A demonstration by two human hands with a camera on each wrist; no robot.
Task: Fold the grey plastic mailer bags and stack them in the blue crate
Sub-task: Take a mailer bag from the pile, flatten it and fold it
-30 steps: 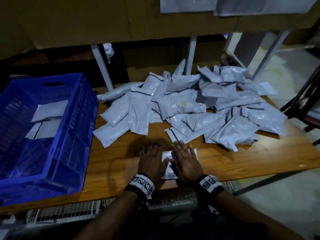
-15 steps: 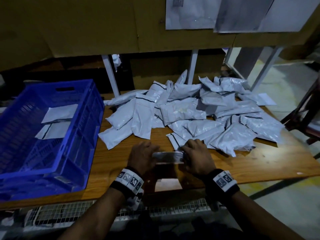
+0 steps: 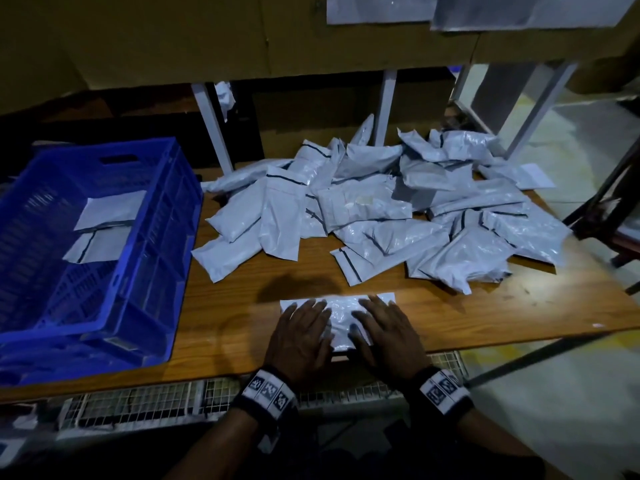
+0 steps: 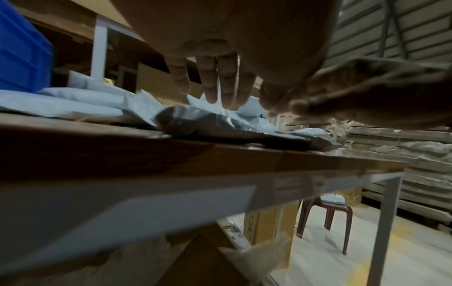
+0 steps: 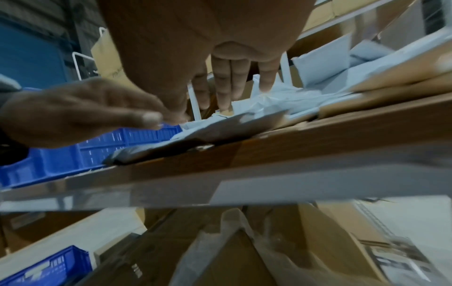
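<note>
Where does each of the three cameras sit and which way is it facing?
Head: worn on the head, looking down at the table, both hands flat on one mailer bag.
Left wrist: low at the table edge, facing along the left hand toward the pile.
Right wrist: low too, facing along the right hand toward the blue crate.
Shared: both wrist views show the other hand.

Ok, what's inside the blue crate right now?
The blue crate holds two flat grey mailer bags on its floor, the nearer one partly tucked under the farther one. Whether more bags lie beneath them cannot be seen. The crate's near corner is hidden by its own wall.
</note>
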